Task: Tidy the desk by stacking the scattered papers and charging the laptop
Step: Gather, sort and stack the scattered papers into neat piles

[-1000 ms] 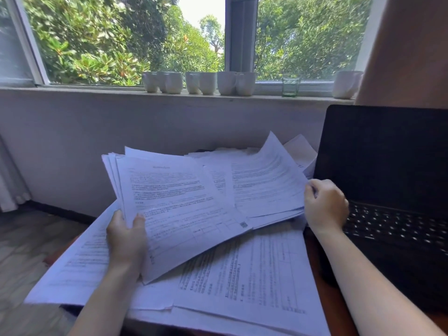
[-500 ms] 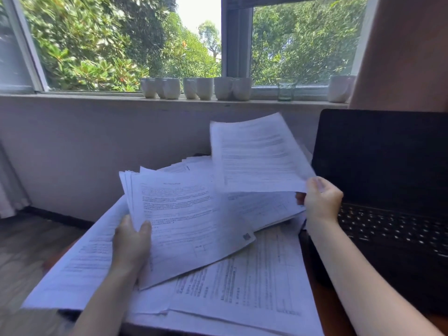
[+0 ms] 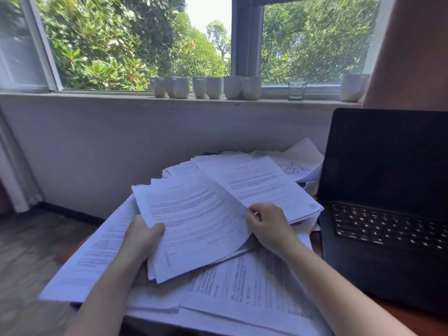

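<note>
A fanned bundle of printed sheets (image 3: pixel 194 219) is raised over the desk, and my left hand (image 3: pixel 143 235) grips its lower left edge with the thumb on top. My right hand (image 3: pixel 269 225) pinches the right edge of the top sheet of that bundle. More scattered papers (image 3: pixel 254 292) cover the desk underneath, and another pile (image 3: pixel 271 187) lies behind my right hand. An open black laptop (image 3: pixel 385 234) with a dark screen stands at the right. No charger or cable is in view.
A row of white cups (image 3: pixel 206 87) and a small glass (image 3: pixel 297 90) stand on the windowsill (image 3: pixel 97 95) above the white wall. Another white cup (image 3: pixel 351 87) is at the sill's right end. Wooden floor (image 3: pixel 29 251) shows at the left, and brown desk edge (image 3: pixel 424 323) at the lower right.
My right hand lifted a sheet off the pile beside the laptop, carried it left and laid it on the bundle in my left hand. The bundle stayed roughly in place.
</note>
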`<state>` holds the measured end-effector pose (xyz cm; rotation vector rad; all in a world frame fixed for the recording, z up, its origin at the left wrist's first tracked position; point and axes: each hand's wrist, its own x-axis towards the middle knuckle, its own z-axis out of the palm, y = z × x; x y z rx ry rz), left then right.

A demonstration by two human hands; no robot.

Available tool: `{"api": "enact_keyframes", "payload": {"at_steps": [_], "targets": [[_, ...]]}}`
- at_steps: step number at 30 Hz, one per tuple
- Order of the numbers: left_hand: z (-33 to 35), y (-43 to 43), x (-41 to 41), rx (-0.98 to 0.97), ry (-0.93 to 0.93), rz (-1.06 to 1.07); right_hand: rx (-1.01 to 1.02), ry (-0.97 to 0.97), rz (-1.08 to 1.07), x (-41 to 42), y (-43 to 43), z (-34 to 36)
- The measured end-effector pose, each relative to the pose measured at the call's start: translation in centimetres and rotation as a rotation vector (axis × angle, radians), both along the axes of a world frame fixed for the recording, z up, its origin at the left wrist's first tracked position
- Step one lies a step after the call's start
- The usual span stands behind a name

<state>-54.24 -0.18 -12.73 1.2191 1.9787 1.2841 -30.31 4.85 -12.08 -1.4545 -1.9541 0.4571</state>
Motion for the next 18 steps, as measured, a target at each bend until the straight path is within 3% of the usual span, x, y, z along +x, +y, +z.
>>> {"api": "enact_keyframes", "payload": {"at_steps": [5, 8, 10, 15, 18], "targets": [[-0.6, -0.3, 0.0, 0.035, 0.063, 0.013, 0.291, -0.314, -0.316, 3.1, 0.7, 1.7], [-1.2, -0.3, 0.1, 0.078, 0.069, 0.078, 0.176, -0.559, -0.509, 5.3, 1.2, 1.7], [-1.4, -0.3, 0.2, 0.1, 0.082, 0.092, 0.055, -0.48, -0.546, 6.2, 1.6, 1.3], [-1.6, 0.0, 0.0, 0.121, 0.064, 0.088, -0.044, 0.11, -0.483, 7.7, 2.6, 1.3], [-1.7, -0.1, -0.1, 0.131, 0.056, 0.08, -0.087, 0.223, -0.406, 8.0, 2.9, 1.1]]}}
